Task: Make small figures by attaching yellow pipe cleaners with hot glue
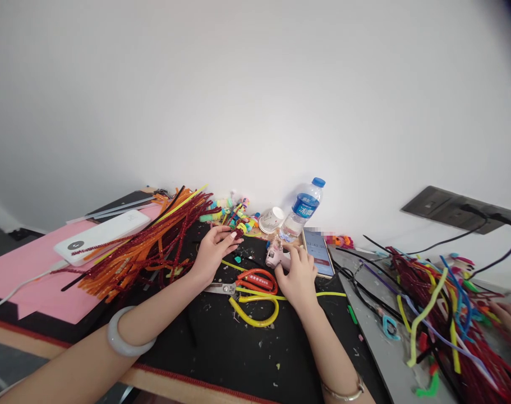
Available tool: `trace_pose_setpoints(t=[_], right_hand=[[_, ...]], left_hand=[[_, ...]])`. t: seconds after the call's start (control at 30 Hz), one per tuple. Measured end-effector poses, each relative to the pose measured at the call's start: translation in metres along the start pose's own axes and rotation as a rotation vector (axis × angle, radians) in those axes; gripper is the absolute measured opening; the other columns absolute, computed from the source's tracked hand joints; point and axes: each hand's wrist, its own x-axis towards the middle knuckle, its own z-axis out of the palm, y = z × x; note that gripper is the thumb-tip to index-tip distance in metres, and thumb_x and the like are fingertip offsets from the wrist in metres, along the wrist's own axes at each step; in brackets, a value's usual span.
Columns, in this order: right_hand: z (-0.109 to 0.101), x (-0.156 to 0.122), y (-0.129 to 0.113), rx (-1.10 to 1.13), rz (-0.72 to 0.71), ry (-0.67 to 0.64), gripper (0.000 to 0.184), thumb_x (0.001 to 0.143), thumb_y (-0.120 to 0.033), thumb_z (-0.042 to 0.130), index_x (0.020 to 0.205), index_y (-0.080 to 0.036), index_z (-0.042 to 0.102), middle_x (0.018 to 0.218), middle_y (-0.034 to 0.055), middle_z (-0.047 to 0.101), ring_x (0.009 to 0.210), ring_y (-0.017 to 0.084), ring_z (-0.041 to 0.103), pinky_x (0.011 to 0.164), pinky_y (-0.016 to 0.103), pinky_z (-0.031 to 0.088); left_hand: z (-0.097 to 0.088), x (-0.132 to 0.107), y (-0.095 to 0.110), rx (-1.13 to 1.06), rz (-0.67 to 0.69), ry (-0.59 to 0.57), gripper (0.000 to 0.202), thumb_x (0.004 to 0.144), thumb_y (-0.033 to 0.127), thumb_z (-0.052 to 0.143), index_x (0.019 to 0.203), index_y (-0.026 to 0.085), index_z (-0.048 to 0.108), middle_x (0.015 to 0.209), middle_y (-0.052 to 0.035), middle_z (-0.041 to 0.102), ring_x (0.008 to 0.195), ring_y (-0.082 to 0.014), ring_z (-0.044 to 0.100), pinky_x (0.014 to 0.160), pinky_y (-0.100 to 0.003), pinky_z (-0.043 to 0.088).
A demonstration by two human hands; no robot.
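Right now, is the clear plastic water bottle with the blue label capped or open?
Capped: a round blue plastic cap sits on the neck of the clear plastic bottle.

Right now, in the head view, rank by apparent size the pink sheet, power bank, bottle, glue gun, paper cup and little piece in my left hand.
1. Pink sheet
2. Power bank
3. Bottle
4. Paper cup and glue gun: unsure, your right hand partly hides the gun
5. Little piece
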Motion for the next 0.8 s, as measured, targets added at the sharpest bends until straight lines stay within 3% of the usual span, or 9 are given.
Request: trace_pose_setpoints(t=[0.07,0.13,0.3,0.43,0.63,0.8], right_hand=[[-0.008,0.000,-0.009,0.151,-0.184,-0.051,0.021,0.075,-0.023,0.051,0.096,-0.019,0.055,0.097,0.0098,0.057,0.092,0.025,0.049,0.077,0.037,0.037],[-0.014,-0.002,-0.018,0.254,-0.341,-0.206,0.009,0.076,-0.028,0.055,0.081,-0.020,0.056,0.080,0.0044,0.057,0.080,0.020,0.050,0.072,0.032,0.038],[-0.012,-0.011,-0.032,0.286,-0.490,-0.413,0.020,0.067,-0.031,0.070,0.066,-0.020,0.054,0.070,-0.0008,0.054,0.073,0.016,0.048,0.066,0.027,0.037],[-0.008,-0.013,-0.032,0.349,-0.438,-0.432,0.013,0.074,-0.021,0.062,0.066,-0.019,0.052,0.070,-0.0012,0.055,0.071,0.014,0.049,0.065,0.025,0.037],[-0.007,-0.011,-0.028,0.633,-0.119,-0.454,0.007,0.083,-0.024,0.050,0.079,-0.019,0.053,0.057,-0.0050,0.052,0.051,0.009,0.046,0.049,0.020,0.035],[-0.007,-0.009,-0.026,0.789,-0.066,-0.398,0.034,0.091,-0.035,0.033,0.076,-0.017,0.058,0.053,-0.0037,0.044,0.052,0.010,0.043,0.054,0.023,0.035]], left_hand=[[-0.001,0.000,-0.001,-0.005,0.003,-0.003,0.032,0.070,0.031,0.065,0.095,0.017,0.050,0.087,-0.0030,0.063,0.086,-0.0179,0.065,0.080,-0.031,0.050],[-0.001,0.001,-0.002,-0.009,0.007,-0.013,0.031,0.071,0.031,0.064,0.096,0.017,0.050,0.089,-0.0036,0.062,0.087,-0.0180,0.065,0.081,-0.031,0.050],[-0.001,0.001,-0.002,-0.025,0.009,-0.028,0.032,0.073,0.031,0.062,0.099,0.018,0.050,0.093,-0.0045,0.062,0.090,-0.0178,0.064,0.085,-0.033,0.048],[0.001,-0.001,0.000,-0.032,-0.003,-0.058,0.036,0.073,0.029,0.062,0.105,0.019,0.051,0.100,-0.0058,0.061,0.092,-0.0174,0.064,0.088,-0.034,0.046],[0.005,-0.005,0.003,-0.080,-0.091,-0.156,0.037,0.074,0.024,0.062,0.110,0.021,0.054,0.110,-0.0068,0.058,0.096,-0.0185,0.062,0.090,-0.034,0.046],[0.005,-0.010,0.003,-0.092,-0.150,-0.310,0.035,0.076,0.025,0.061,0.110,0.022,0.055,0.117,-0.0073,0.056,0.097,-0.0195,0.062,0.090,-0.034,0.046]])
